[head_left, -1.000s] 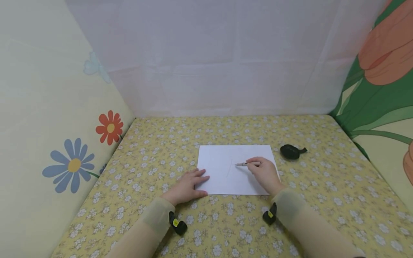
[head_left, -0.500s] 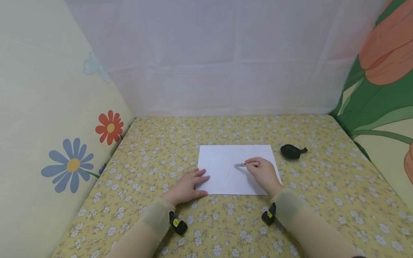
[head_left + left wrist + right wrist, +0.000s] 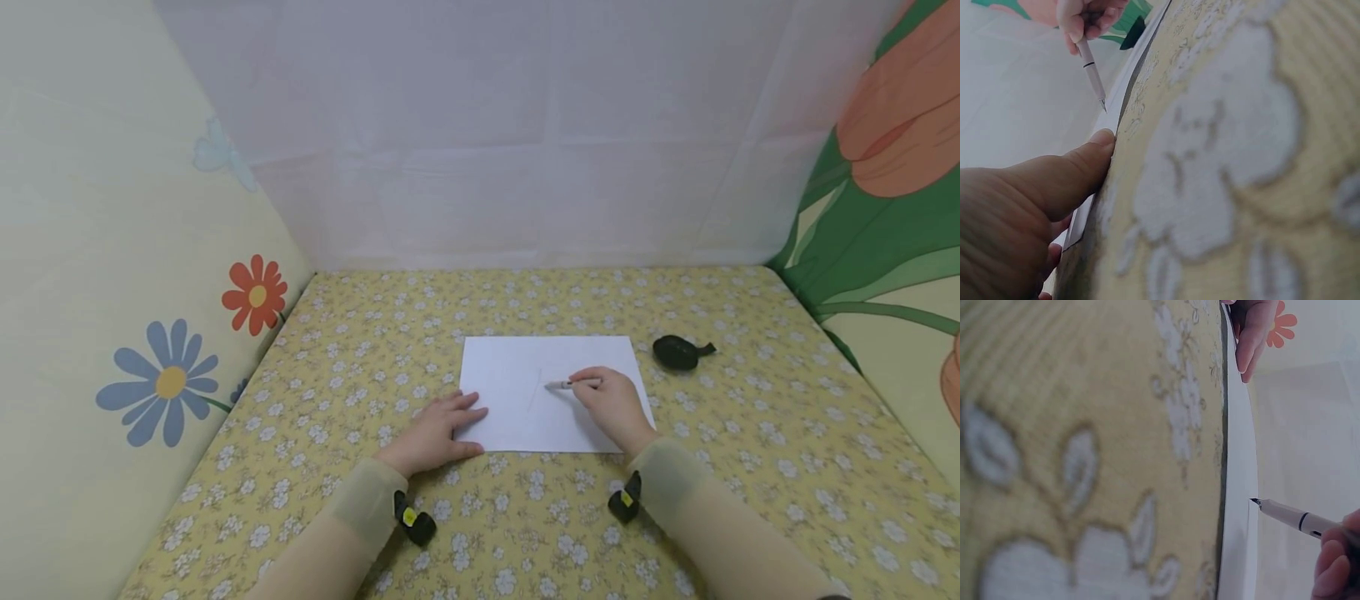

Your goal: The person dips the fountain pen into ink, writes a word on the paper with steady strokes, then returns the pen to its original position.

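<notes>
A white sheet of paper point(image 3: 510, 354) lies on the flowered tablecloth, with a thin slanted line near its middle. My right hand point(image 3: 615, 404) pinches a white fountain pen point(image 3: 573, 383) between thumb and fingers, its tip pointing left, just right of that line. In the right wrist view the dark nib of the fountain pen point(image 3: 1291, 515) is at the paper point(image 3: 1238, 456); exact contact is hard to tell. My left hand point(image 3: 431, 433) rests flat with spread fingers over the paper's left edge. Its thumb point(image 3: 1079, 162) lies at the near edge in the left wrist view.
A black rounded object with a short tail point(image 3: 675, 353) sits on the tablecloth point(image 3: 390, 333), right of the paper. A white backdrop point(image 3: 480, 150) stands behind the table. Flower-printed panels point(image 3: 150, 233) flank both sides.
My right hand and the fountain pen have shifted very slightly left across the paper. My left hand has stayed in place.
</notes>
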Motion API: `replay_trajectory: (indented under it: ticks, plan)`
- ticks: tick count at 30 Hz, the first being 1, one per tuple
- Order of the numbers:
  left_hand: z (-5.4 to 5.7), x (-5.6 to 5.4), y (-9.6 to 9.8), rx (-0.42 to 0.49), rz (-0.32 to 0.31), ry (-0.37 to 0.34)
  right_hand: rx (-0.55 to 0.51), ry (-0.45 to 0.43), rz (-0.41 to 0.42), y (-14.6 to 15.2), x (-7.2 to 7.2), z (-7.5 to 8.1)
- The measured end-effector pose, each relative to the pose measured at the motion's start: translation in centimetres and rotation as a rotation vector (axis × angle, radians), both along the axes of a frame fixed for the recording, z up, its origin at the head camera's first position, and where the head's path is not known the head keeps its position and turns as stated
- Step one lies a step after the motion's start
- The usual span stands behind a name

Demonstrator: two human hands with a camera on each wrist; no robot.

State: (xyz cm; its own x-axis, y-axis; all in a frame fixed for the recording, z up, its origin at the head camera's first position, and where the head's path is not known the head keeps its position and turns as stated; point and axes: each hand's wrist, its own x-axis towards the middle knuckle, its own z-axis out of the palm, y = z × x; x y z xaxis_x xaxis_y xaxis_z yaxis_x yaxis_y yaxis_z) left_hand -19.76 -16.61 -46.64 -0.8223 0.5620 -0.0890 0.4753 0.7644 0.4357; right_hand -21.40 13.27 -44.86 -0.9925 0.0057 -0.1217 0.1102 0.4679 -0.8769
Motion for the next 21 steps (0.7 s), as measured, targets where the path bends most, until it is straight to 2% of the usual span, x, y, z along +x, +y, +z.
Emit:
replay_trajectory:
  ticks: [21]
  plan:
    - [0.0,-0.1,0.1,-0.005,0.007,-0.018,0.051,0.018,0.003,0.8,1.1,0.1]
